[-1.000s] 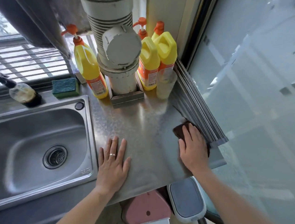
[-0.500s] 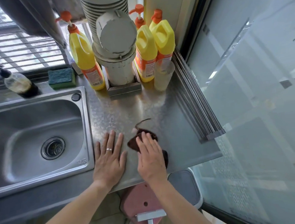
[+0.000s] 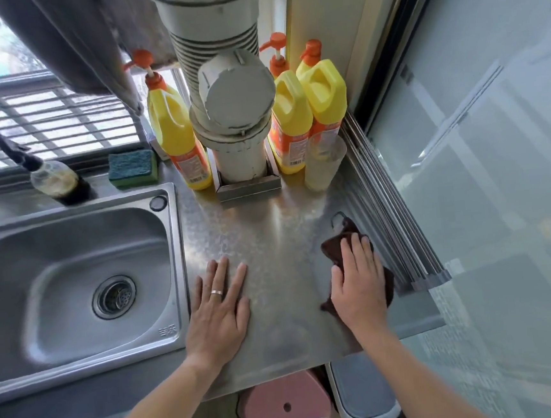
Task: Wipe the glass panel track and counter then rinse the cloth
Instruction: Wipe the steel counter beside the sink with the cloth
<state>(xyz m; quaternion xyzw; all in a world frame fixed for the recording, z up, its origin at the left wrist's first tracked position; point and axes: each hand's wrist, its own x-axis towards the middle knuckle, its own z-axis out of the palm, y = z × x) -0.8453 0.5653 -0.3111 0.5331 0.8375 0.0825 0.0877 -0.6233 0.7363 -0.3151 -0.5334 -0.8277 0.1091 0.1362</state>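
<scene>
Right hand (image 3: pixel 357 285), fingers flat on the cloth (image 3: pixel 332 248), has swept back toward the track (image 3: pixel 398 218); counter (image 3: pixel 270 236) wiping continues, left hand (image 3: pixel 218 310) spread.

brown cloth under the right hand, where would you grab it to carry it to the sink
Probably pinch the brown cloth at its bunched far-left corner, which shows beyond the fingertips of the right hand. Come from above and the sink side: the cloth lies flat on the counter, and the track crowds its right edge.
</scene>
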